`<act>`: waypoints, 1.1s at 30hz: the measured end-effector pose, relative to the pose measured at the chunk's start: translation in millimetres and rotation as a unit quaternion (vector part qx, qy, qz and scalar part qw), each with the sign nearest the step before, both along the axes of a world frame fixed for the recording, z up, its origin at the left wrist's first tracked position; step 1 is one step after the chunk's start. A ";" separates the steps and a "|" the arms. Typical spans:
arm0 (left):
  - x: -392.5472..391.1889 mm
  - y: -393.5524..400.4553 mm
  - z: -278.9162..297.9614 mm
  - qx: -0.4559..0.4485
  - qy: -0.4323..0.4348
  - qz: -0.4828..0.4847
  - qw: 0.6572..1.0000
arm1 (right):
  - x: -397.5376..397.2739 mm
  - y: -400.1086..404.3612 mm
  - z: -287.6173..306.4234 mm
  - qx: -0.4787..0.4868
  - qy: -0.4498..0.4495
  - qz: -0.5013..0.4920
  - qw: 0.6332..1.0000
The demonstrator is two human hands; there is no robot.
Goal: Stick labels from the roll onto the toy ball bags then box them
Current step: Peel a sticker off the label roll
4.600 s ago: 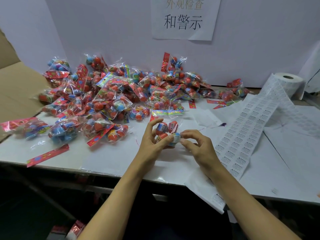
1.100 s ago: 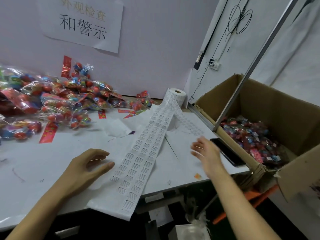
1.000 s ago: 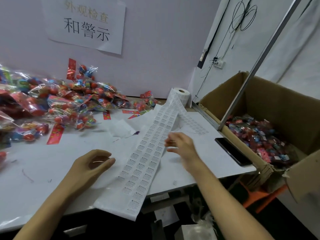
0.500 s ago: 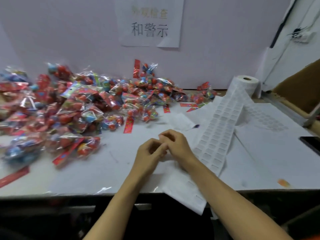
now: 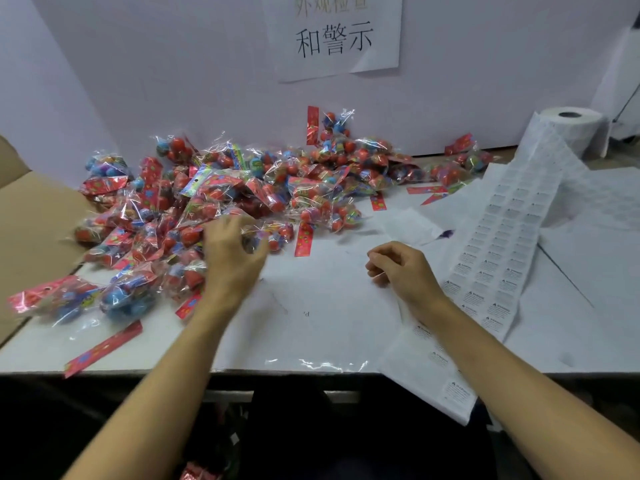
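1. White paper covers your worktop [image 5: 311, 327], which runs across the middle of the frame against a pale wall carrying a printed paper sign [image 5: 334, 36] at top centre.
2. Your heap of toy ball bags [image 5: 242, 188] fills the left and centre of the worktop, clear packets of red and blue balls with red header cards, some spilling toward the lower left edge.
3. Your left hand [image 5: 230, 252] is at the near edge of that heap, left of centre, its fingers [image 5: 256, 249] curled down onto a bag [image 5: 273, 237]; motion blur hides whether they actually grip it.
4. Your right hand [image 5: 403, 270] hovers right of centre over bare paper, its fingers [image 5: 379, 261] curled inward with thumb and forefinger pressed together; whether a label sits in that pinch is too small to tell.
5. Your label roll [image 5: 571, 128] stands at the upper right, near the wall.
6. Its label strip [image 5: 502, 244] unwinds from the roll toward you, lying flat down the right side of the worktop and hanging over the front edge at lower right, just beside your right forearm.
7. Brown cardboard [image 5: 31, 223], a flap of some box, shows at the left edge of the frame, touching the bags nearest it.
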State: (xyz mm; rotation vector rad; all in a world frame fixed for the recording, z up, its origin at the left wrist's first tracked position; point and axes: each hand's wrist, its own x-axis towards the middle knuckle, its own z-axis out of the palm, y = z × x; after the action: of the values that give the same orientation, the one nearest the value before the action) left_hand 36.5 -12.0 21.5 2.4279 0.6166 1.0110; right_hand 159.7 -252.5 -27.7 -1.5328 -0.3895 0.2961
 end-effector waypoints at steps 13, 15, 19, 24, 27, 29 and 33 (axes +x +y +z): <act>5.4 34.7 7.8 0.077 0.035 0.019 0.996 | -1.1 -1.2 0.6 -0.010 0.007 0.004 1.000; 10.9 17.5 13.3 -0.021 -0.008 -0.092 0.996 | -0.8 -0.9 0.2 -0.005 0.009 0.006 1.000; 19.8 -28.5 19.3 -0.414 -0.063 -0.234 0.877 | -0.9 -1.1 1.2 0.019 0.010 0.003 1.000; 20.4 -74.5 -14.2 -0.602 -0.006 -0.293 0.743 | -2.4 -2.5 5.6 0.047 0.015 0.017 0.999; 14.0 -82.6 -31.3 -0.648 0.029 -0.303 0.698 | -2.1 -2.2 5.5 0.035 0.013 0.039 0.999; 9.1 -80.2 -34.5 -0.642 0.027 -0.326 0.693 | -0.3 -2.5 2.2 0.021 -0.002 0.059 0.998; 6.8 -79.9 -43.0 -0.571 -0.003 -0.385 0.725 | 1.6 -2.7 -0.6 0.015 -0.010 0.053 0.998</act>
State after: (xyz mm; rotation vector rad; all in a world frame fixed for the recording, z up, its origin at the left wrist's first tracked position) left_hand 43.2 -91.9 -21.5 1.2782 0.0690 0.1207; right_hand 161.3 -255.2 -28.3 -1.4891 -0.4897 0.3553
